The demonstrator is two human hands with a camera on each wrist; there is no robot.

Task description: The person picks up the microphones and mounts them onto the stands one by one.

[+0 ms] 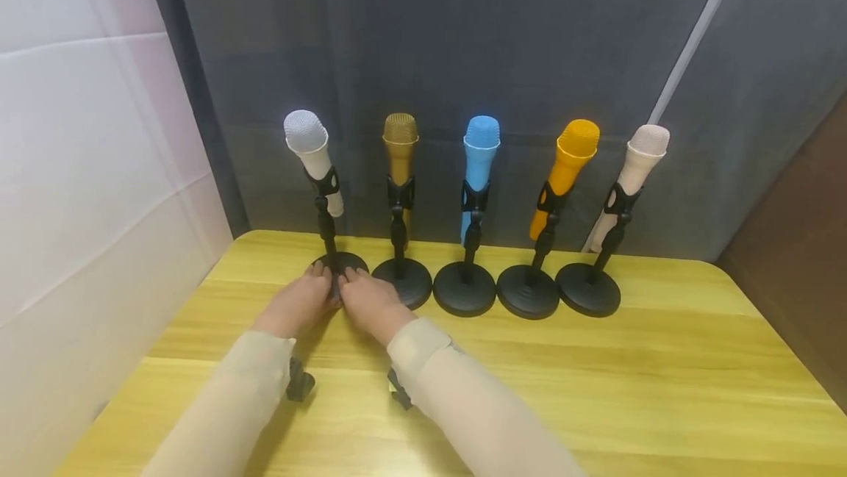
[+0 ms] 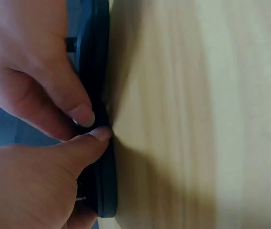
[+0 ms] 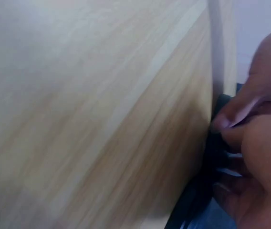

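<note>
Both hands are on the round black base of the leftmost desk microphone stand, which holds a white microphone tilted in its clip. The left hand grips the base's left part, and the right hand grips the right part. In the left wrist view, the left thumb lies on the front edge of the base, close to the right thumb. Fingers of both hands reach over the base and are partly hidden. The right wrist view shows the same hold, dim and blurred.
To the right stand similar black stands in a row, with gold, blue, orange and pale pink microphones. Their bases sit close together on the wooden table. A dark curtain hangs behind, white cloth at left.
</note>
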